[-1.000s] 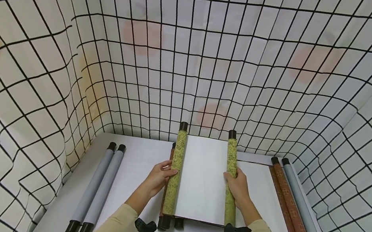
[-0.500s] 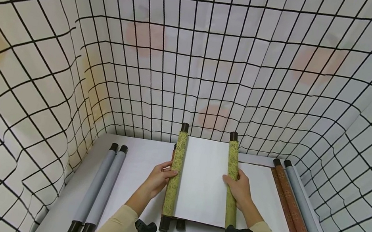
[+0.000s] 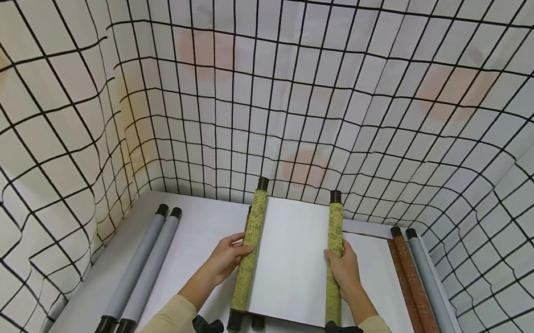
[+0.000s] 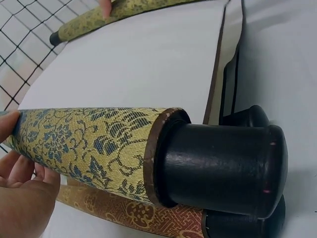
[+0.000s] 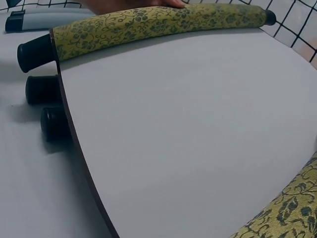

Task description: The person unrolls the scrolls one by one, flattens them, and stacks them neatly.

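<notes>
A yellow brocade hanging scroll, partly unrolled, shows its white sheet [image 3: 291, 262] between two rolls with black end knobs. My left hand [image 3: 224, 258] holds the left roll [image 3: 248, 256], thumb on top and fingers beneath, as the left wrist view also shows. My right hand [image 3: 346, 270] grips the right roll [image 3: 334, 257] about halfway along. Under this scroll lies a red-brown brocade scroll [image 3: 417, 287], its white sheet [image 3: 370, 274] spread to the right. In the left wrist view its patterned roll [image 4: 133, 210] shows below the yellow one. The yellow scroll hides part of it.
Two grey-blue rolls [image 3: 145, 269] with black ends lie side by side at the left of the white table [image 3: 208, 215]. Another grey-blue roll [image 3: 434, 295] lies along the right edge. White walls with black grid netting [image 3: 313, 98] surround the table's back and sides.
My hands have drawn the two yellow rolls very slightly farther apart, so the white sheet between them is a touch wider. Both grips stay the same.
</notes>
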Demonstrator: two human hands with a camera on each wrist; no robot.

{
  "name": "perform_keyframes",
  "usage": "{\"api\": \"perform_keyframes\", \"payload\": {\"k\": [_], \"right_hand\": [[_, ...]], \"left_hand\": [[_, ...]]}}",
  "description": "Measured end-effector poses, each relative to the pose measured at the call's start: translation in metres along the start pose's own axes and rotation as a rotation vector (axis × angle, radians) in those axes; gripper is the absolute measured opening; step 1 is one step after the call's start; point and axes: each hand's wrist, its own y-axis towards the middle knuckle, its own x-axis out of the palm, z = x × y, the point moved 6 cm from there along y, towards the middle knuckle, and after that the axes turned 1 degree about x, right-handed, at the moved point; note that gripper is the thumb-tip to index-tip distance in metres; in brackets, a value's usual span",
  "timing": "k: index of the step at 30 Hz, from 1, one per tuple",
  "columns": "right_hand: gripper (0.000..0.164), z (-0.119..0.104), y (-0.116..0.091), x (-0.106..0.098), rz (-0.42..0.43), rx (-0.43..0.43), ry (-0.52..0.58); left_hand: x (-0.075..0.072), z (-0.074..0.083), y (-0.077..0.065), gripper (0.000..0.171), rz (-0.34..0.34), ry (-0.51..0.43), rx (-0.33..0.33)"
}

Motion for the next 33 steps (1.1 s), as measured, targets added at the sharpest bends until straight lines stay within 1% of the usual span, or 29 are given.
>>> {"api": "perform_keyframes", "payload": {"k": [3, 6, 8, 11, 15, 21, 27, 33], "right_hand": [[0.075, -0.001, 0.002, 0.0, -0.003, -0.001, -0.004], [0.077, 0.0, 0.002, -0.002, 0.002, -0.012, -0.008], [0.078, 0.0, 0.003, -0.004, 0.01, -0.025, -0.023], [0.078, -0.002, 0.003, -0.007, 0.024, -0.04, -0.059], [0.076, -0.003, 0.002, -0.009, 0.022, -0.031, -0.086], [0.072, -0.005, 0.003, -0.012, 0.007, -0.021, -0.062], [0.075, -0.001, 0.003, -0.014, 0.018, -0.001, -0.037], [0.071, 0.001, 0.004, -0.017, 0.035, 0.017, -0.019]], "left_hand": [[0.001, 0.0, -0.001, 0.071, -0.005, 0.002, -0.002], [0.003, -0.002, 0.0, 0.067, 0.015, -0.006, -0.031], [0.003, -0.002, 0.002, 0.065, 0.029, -0.004, -0.038], [0.003, -0.002, 0.004, 0.064, 0.041, -0.008, -0.039], [0.002, 0.0, 0.005, 0.065, 0.048, -0.009, -0.035], [0.001, 0.003, 0.005, 0.063, 0.041, -0.018, -0.025], [-0.002, 0.0, 0.005, 0.062, 0.039, -0.018, -0.02], [-0.003, 0.0, 0.005, 0.061, 0.031, -0.026, -0.014]]}}
